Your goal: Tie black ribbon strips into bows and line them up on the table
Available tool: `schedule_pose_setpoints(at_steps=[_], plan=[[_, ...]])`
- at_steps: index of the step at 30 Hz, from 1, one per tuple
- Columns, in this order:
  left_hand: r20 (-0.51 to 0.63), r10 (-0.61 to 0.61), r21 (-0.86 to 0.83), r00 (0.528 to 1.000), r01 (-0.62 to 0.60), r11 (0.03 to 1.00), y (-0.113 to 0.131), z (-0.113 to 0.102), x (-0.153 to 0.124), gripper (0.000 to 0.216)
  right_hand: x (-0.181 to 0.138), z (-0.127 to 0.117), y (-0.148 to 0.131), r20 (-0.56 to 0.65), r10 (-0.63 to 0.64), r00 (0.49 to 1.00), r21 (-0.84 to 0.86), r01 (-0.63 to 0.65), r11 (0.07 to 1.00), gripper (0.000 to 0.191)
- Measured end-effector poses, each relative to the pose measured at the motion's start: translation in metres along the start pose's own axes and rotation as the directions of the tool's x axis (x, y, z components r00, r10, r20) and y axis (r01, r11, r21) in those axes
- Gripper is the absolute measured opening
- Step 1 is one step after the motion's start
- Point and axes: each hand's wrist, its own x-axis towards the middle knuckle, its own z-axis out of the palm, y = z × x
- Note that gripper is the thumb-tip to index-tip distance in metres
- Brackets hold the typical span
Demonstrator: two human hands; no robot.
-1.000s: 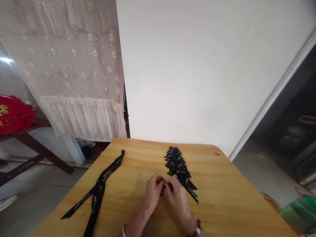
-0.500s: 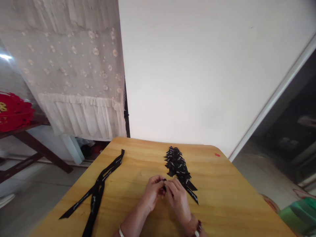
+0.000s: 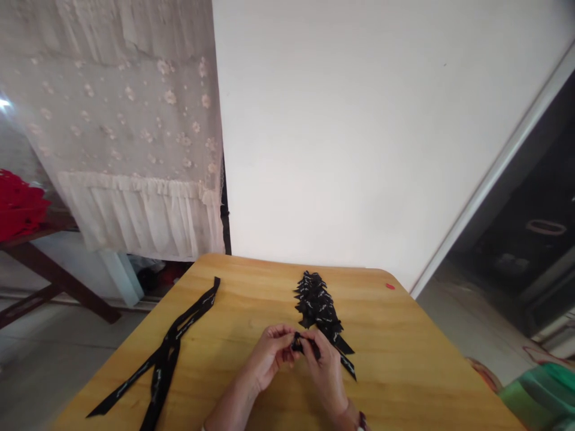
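Observation:
My left hand (image 3: 268,357) and my right hand (image 3: 324,365) meet over the wooden table (image 3: 404,359), fingers pinched together on a small piece of black ribbon (image 3: 298,343) between them. Just beyond my right hand lies a row of finished black ribbon bows (image 3: 318,304) with white print, running away from me. Long loose black ribbon strips (image 3: 173,344) lie on the table's left part, apart from both hands.
A tiny red item (image 3: 390,287) sits near the table's far right corner. Behind the table are a white wall, a lace curtain (image 3: 126,131) at left, and a dark wooden table (image 3: 27,251) with red cloth. A green object (image 3: 543,392) stands at lower right on the floor.
My hands stay pinched on the ribbon piece with small finger shifts. The camera has tilted slightly, so everything sits a little lower and to the left.

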Motion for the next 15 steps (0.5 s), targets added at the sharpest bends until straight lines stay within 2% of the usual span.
schedule_pose_setpoints(at_steps=[7,15], plan=[[0.015,0.029,0.006,0.999,-0.029,1.000,-0.0004,0.0019,0.0005,0.019,0.0006,0.0003,-0.0027,0.005,0.022,1.000,0.021,-0.022,1.000,0.015],[-0.034,0.015,0.025,0.999,-0.014,1.000,-0.0039,0.0022,0.0023,0.019,0.0011,-0.0002,-0.0071,-0.004,0.060,0.998,0.030,-0.060,0.998,0.017]])
